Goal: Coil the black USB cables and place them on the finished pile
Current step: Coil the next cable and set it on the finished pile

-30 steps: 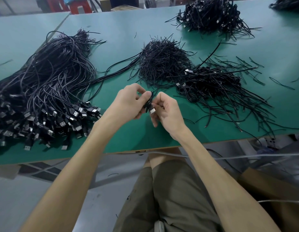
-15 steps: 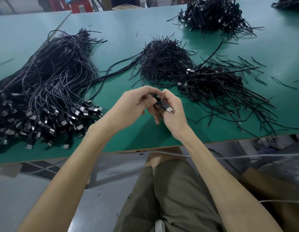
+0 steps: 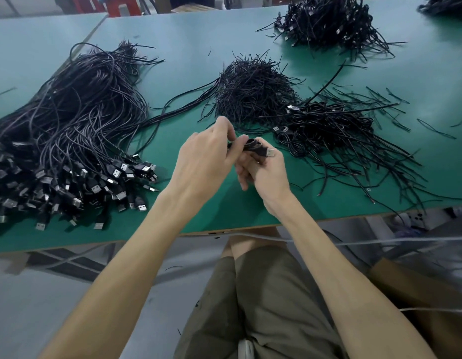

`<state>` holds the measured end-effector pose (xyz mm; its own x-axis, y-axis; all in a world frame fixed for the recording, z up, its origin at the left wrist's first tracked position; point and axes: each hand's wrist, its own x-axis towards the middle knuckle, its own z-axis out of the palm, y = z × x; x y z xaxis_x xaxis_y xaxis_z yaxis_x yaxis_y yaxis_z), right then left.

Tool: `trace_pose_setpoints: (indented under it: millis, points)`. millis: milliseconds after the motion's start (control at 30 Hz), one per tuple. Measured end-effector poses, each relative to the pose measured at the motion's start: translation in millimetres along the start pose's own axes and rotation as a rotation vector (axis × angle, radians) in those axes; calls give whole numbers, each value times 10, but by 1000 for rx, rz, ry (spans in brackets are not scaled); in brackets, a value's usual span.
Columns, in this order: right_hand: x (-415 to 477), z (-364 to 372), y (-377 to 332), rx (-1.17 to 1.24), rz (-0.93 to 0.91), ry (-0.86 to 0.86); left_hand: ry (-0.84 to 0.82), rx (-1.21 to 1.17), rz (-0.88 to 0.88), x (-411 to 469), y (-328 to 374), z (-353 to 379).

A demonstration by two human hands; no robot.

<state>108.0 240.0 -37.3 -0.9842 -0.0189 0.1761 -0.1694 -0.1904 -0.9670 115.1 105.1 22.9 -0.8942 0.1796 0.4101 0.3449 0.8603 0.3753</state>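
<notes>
Item under work: one coiled black USB cable [image 3: 252, 146], held above the near half of the table, its silver plug [image 3: 270, 152] pointing to 3 o'clock. The left hand [image 3: 206, 161] comes over from 9 o'clock, fingers curled, pinching the coil's near end. The right hand [image 3: 266, 174] supports it from below, fingers curled round the loops. Both hands are engaged on the same cable, clear of the surface.

Surface: a green-topped table [image 3: 188, 71] with a bare board edge along the near side; a seam runs across its far left part. Loose black offcuts lie scattered toward 2 and 3 o'clock.

Count of black heaps on the table: five.
- At 9 o'clock of the hands, one large heap of uncoiled cables [image 3: 77, 112], plugs massed at its near end.
- At 12 o'clock, one mound of short thin ties [image 3: 253, 92].
- At 2 o'clock, just beside the hands, one pile of coiled cables [image 3: 328, 125].
- At 1 o'clock, far off, one further tangled pile [image 3: 328, 22].
- At the far right corner, one pile [image 3: 447, 6], cut by the frame.

Room: grey floor below, a red stool [image 3: 121, 6] beyond the far edge, a brown cardboard box [image 3: 419, 296] at 4 o'clock
</notes>
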Motion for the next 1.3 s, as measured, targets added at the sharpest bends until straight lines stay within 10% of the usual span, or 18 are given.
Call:
trace_pose_setpoints:
  millis: [400, 1300]
  points:
    - [-13, -32, -17, 15, 15, -4, -253, -635, -149, 13, -30, -68]
    - [-20, -18, 1, -95, 84, -91, -399, -538, 189, 60, -385, -110]
